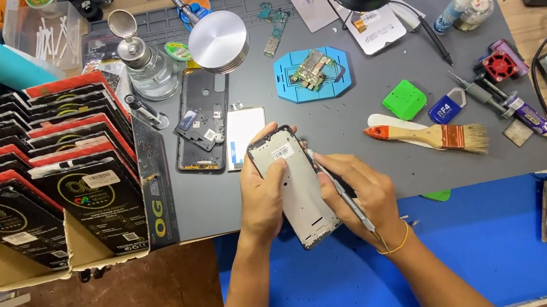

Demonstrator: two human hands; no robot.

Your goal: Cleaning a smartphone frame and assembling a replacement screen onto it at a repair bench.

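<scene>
Two hands meet over the near edge of the grey work mat (365, 160), and between them lies the opened phone frame (294, 187), its long axis running from upper left to lower right, slightly tilted away from the body. Left hand (262, 196) is curled around the frame's left edge, thumb laid across its inner face, so it is the nearer and the one bearing the weight. Right hand (359, 191) is closed pen-fashion on a thin metal tool (342, 194), whose tip seems to touch the frame's right edge, though fingers partly hide the contact.
</scene>
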